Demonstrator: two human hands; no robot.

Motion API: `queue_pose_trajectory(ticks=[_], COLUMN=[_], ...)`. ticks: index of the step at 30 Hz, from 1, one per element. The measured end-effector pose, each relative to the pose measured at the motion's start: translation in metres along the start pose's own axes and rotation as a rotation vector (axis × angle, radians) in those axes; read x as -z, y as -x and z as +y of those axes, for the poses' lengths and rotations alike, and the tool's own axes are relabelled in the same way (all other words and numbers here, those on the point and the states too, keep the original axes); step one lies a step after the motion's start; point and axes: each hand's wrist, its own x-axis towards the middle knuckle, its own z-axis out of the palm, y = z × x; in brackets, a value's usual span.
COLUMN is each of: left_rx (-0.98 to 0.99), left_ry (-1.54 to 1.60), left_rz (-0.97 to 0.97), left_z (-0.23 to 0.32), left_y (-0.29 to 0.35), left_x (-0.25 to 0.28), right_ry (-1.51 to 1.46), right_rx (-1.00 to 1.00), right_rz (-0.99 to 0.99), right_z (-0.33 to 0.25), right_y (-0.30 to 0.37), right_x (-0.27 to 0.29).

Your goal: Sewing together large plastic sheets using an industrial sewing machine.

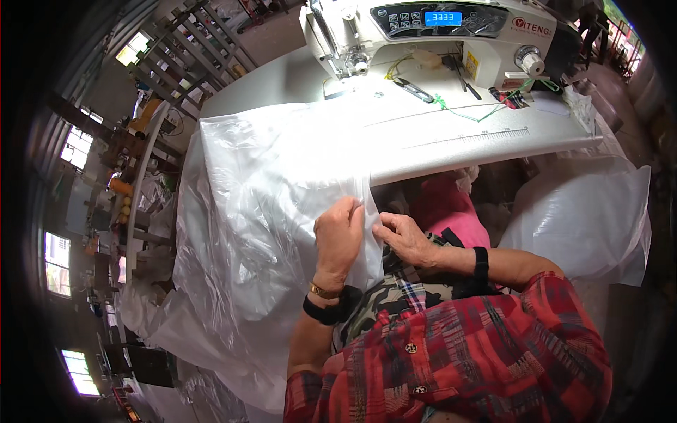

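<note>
A large translucent white plastic sheet spreads over the left part of the sewing table and hangs down off its front edge toward my lap. My left hand is closed on the sheet near its right-hand edge, with the knuckles turned up. Just to the right, my right hand pinches the folded edge strip of the same sheet between thumb and fingers. Both hands are close together in front of the table's front edge. Beyond them stands a white sewing machine, its lamp shining brightly on the plastic under the needle area.
On the silver sewing table lie thread snips, green thread and a dark slim tool. Bulky translucent plastic hangs at the right. Pink material sits below the table. Metal racks stand at the far left.
</note>
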Motion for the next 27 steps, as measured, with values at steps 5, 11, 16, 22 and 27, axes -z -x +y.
queue_pose_trajectory(ticks=[5, 11, 16, 22, 27], left_rx=[-0.304, -0.194, 0.069, 0.189, 0.169], left_ry=[-0.203, 0.041, 0.478, 0.496, 0.402], left_rz=[0.051, 0.016, -0.021, -0.02, 0.034], left_z=[0.011, 0.011, -0.007, -0.001, -0.008], left_y=[0.01, 0.022, 0.034, 0.036, 0.041], left_x=[0.009, 0.018, 0.013, 0.017, 0.012], right_ry=[-0.052, 0.195, 0.364, 0.466, 0.672], right_rx=[0.077, 0.32, 0.494, 0.561, 0.771], right_rz=[-0.008, -0.06, -0.138, -0.23, -0.573], right_z=[-0.037, -0.053, -0.055, -0.049, -0.073], right_y=[0.01, 0.02, 0.02, 0.015, -0.013], right_x=[-0.002, -0.001, -0.011, -0.015, 0.008])
